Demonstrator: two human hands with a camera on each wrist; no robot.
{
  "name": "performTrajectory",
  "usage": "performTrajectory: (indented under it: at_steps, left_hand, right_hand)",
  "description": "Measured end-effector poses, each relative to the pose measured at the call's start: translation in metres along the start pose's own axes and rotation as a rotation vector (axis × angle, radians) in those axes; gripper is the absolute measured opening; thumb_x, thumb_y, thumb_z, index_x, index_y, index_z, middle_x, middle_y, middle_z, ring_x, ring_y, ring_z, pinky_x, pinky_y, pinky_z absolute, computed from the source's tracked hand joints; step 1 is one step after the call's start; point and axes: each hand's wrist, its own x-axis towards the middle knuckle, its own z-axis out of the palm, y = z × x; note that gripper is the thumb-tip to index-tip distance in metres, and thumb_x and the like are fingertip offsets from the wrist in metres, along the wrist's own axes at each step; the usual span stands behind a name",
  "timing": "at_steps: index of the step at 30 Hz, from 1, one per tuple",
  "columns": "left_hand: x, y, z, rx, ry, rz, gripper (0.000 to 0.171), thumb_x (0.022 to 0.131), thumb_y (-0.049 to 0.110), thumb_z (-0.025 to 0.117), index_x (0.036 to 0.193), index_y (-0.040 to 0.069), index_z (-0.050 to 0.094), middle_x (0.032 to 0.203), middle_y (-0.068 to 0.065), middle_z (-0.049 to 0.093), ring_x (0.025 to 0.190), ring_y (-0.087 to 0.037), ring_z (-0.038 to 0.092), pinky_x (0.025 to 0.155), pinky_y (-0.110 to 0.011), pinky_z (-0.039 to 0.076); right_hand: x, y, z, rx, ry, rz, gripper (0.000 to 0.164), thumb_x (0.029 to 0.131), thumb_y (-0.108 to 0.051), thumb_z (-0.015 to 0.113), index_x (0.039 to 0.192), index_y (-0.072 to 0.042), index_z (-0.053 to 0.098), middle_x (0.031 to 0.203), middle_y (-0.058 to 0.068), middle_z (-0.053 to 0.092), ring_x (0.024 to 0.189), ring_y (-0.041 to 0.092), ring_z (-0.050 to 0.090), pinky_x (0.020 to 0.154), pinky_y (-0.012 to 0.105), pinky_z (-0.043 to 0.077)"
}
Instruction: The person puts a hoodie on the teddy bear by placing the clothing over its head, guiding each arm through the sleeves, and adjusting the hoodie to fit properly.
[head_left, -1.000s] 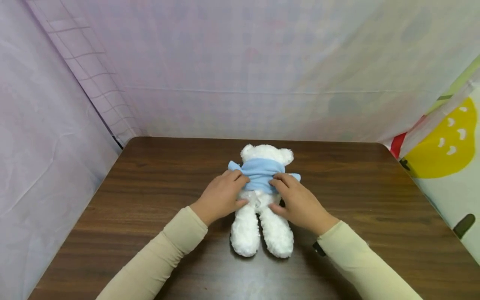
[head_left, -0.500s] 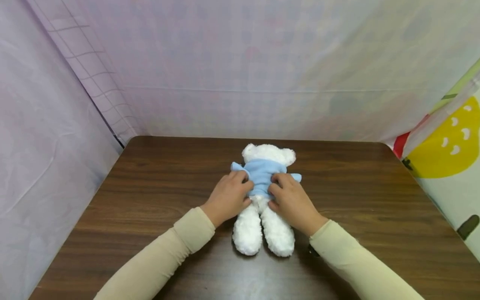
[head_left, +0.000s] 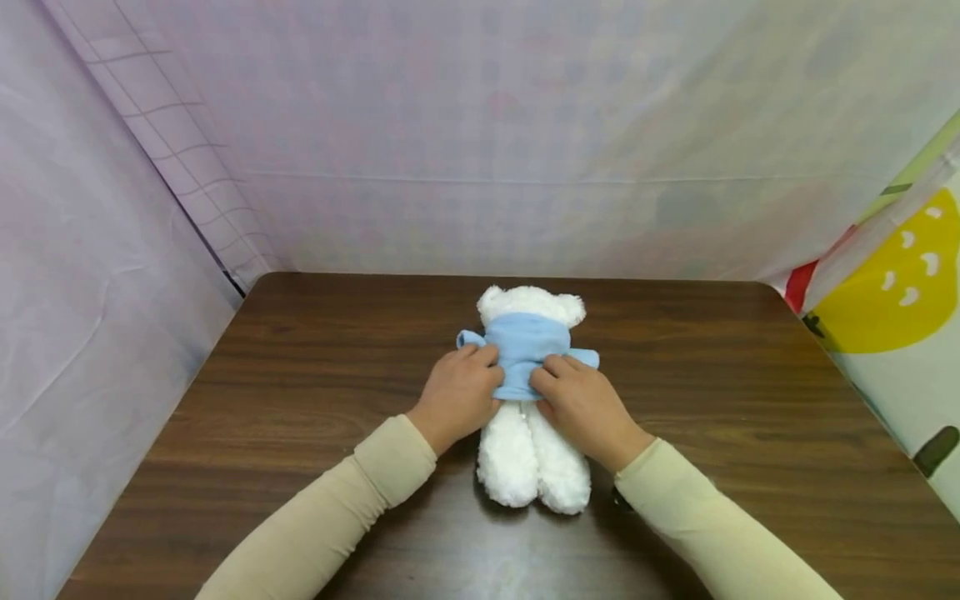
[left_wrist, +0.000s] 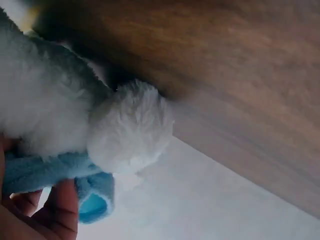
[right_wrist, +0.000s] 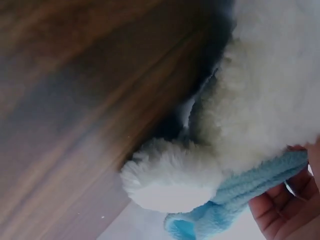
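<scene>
A white plush bear (head_left: 510, 467) lies on the table, its head at the far end and its legs toward me. Around its body is a light blue doll shirt (head_left: 527, 333) with a short sleeve sticking out on each side. My left hand (head_left: 459, 392) pinches the shirt's hem on the left. On the right, my right hand (head_left: 588, 408) pinches the hem in the same way. Both wrist views show blue cloth (left_wrist: 40, 172) between curled fingers (right_wrist: 270, 212), with white fur (right_wrist: 170, 175) close by. No face of the bear shows in the head view.
The brown wooden table (head_left: 330, 350) reaches back to a pale curtain (head_left: 480, 150). More cloth (head_left: 97, 275) hangs at its left edge, and a sheet with a yellow print (head_left: 892, 292) hangs at the right. A small dark object (head_left: 621, 500) is partly hidden by the right sleeve.
The shirt's hem has come down over the bear's lower body, toward the legs. My fingers have curled in on the cloth. The bear's legs now lie closer together.
</scene>
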Motion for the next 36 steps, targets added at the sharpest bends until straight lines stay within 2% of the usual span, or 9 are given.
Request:
performTrajectory:
  at_steps: [4,13,16,19,21,23,26,29,36]
  left_hand:
    - [0.000,0.002,0.000,0.038,-0.020,-0.021,0.019,0.079,0.015,0.076,0.067,0.016,0.061,0.077,0.001,0.051,0.062,-0.016,0.050,0.048,-0.027,0.046]
    - [-0.001,-0.016,-0.030,-0.134,-0.334,0.103,0.020,0.096,0.037,0.066,0.095,0.018,0.070,0.088,0.002,0.046,0.075,-0.013,0.043,0.064,-0.028,0.041]
    - [-0.001,-0.019,-0.035,-0.170,-0.244,0.086,0.022,0.095,0.038,0.067,0.094,0.018,0.074,0.090,0.001,0.049,0.080,-0.015,0.044,0.069,-0.029,0.043]
    - [0.000,-0.017,-0.033,-0.230,-0.083,0.043,0.018,0.093,0.032,0.072,0.089,0.015,0.072,0.095,-0.002,0.052,0.088,-0.018,0.047,0.074,-0.030,0.045]
    - [0.001,-0.014,-0.030,-0.269,-0.025,0.015,0.019,0.091,0.029,0.074,0.097,0.012,0.070,0.105,-0.007,0.053,0.096,-0.021,0.050,0.076,-0.031,0.048]
    - [0.002,-0.010,-0.027,-0.289,-0.036,-0.004,0.030,0.091,0.029,0.075,0.111,0.009,0.067,0.117,-0.011,0.052,0.105,-0.023,0.052,0.079,-0.031,0.051]
    - [0.002,-0.006,-0.022,-0.274,-0.097,-0.024,0.048,0.091,0.031,0.074,0.130,0.009,0.058,0.131,-0.016,0.048,0.117,-0.029,0.051,0.084,-0.034,0.054]
    - [0.001,-0.004,-0.019,-0.255,-0.133,-0.033,0.053,0.091,0.032,0.074,0.136,0.010,0.055,0.135,-0.017,0.046,0.122,-0.031,0.050,0.088,-0.036,0.053]
    - [0.000,-0.005,-0.019,-0.272,-0.076,-0.015,0.052,0.091,0.027,0.074,0.137,0.012,0.055,0.140,-0.021,0.040,0.127,-0.036,0.046,0.088,-0.038,0.054]
  right_hand:
    - [0.002,0.000,-0.002,0.015,-0.021,0.008,0.025,0.078,-0.001,0.077,0.083,-0.010,0.054,0.083,0.003,0.049,0.071,0.022,0.052,0.057,0.033,0.045]
    - [-0.004,0.022,-0.021,0.301,-0.130,-0.081,0.017,0.087,-0.012,0.077,0.080,-0.018,0.063,0.085,-0.005,0.049,0.074,0.009,0.044,0.064,0.027,0.042]
    - [-0.008,0.033,-0.027,0.335,-0.047,0.036,0.011,0.090,-0.011,0.074,0.084,-0.015,0.066,0.087,-0.003,0.055,0.076,0.011,0.050,0.065,0.031,0.045]
    - [-0.012,0.045,-0.028,0.346,0.000,0.288,0.008,0.095,-0.014,0.068,0.097,-0.007,0.065,0.095,0.004,0.060,0.080,0.019,0.055,0.069,0.038,0.047]
    - [-0.013,0.052,-0.025,0.391,-0.053,0.433,0.025,0.099,-0.023,0.064,0.112,-0.002,0.062,0.106,0.010,0.061,0.089,0.025,0.057,0.075,0.044,0.048]
    - [-0.014,0.056,-0.020,0.483,-0.171,0.518,0.045,0.101,-0.034,0.059,0.129,0.000,0.053,0.117,0.015,0.059,0.099,0.029,0.059,0.082,0.047,0.049]
    - [-0.016,0.057,-0.009,0.606,-0.360,0.515,0.074,0.097,-0.046,0.061,0.147,0.002,0.033,0.134,0.021,0.053,0.119,0.032,0.055,0.095,0.052,0.046]
    - [-0.018,0.053,-0.001,0.635,-0.423,0.465,0.084,0.095,-0.042,0.067,0.152,0.000,0.022,0.137,0.024,0.053,0.120,0.031,0.055,0.096,0.050,0.046]
    - [-0.013,0.045,-0.010,0.593,-0.225,0.471,0.046,0.094,-0.014,0.065,0.135,-0.007,0.047,0.089,0.005,0.063,0.070,0.015,0.055,0.063,0.034,0.047]
